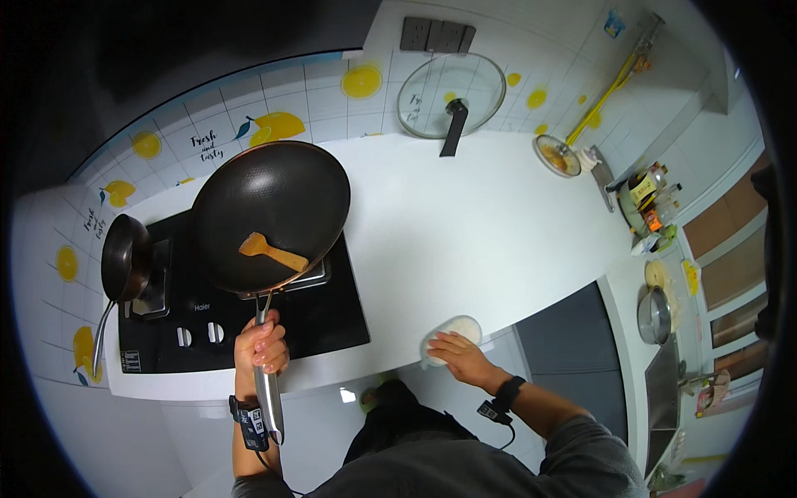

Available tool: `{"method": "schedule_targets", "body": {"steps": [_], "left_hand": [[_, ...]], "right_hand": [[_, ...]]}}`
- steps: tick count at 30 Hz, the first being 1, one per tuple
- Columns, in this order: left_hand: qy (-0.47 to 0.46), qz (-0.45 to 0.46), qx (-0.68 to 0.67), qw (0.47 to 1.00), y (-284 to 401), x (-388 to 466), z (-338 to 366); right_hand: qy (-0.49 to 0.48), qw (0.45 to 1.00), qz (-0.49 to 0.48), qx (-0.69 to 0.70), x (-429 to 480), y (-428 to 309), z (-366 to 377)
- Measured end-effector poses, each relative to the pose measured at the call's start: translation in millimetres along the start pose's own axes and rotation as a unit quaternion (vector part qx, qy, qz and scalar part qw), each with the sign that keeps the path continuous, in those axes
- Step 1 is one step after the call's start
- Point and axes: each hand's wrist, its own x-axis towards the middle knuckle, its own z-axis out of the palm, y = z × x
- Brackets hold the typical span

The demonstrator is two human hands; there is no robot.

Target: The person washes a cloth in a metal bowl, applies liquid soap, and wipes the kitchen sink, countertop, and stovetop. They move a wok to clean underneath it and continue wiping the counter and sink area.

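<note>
My left hand (pixel 264 344) grips the metal handle of a large dark wok (pixel 280 193), which is tilted over the right part of the black gas hob (pixel 162 348). Inside the wok lies a wooden spatula (pixel 274 251), near the lower rim. My right hand (pixel 462 359) rests on a pale oval item (pixel 466 326) at the front edge of the white countertop; whether it is a cloth or a container I cannot tell. The fingers lie over it and partly hide it.
A smaller dark pan (pixel 126 256) sits on the hob's left. A glass lid (pixel 479 81) leans on the tiled wall. Farther right are a smaller glass lid (pixel 554 157), a cleaver (pixel 603 178), bottles (pixel 666 202), a metal bowl (pixel 654 315) and a sink (pixel 661 386).
</note>
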Motion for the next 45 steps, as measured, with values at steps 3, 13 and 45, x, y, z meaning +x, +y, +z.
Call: {"method": "schedule_targets", "body": {"steps": [3, 13, 45], "left_hand": [[0.012, 0.004, 0.013, 1.000, 0, -2, -2], [0.003, 0.011, 0.063, 0.998, 0, -7, -7], [0.459, 0.206, -0.055, 0.863, -182, -52, -37]], "right_hand": [[0.105, 0.985, 0.108, 0.086, -25, 18, -21], [0.368, 0.705, 0.365, 0.484, 102, 145, -157], [0.012, 0.951, -0.287, -0.115, 209, 144, -48]]}}
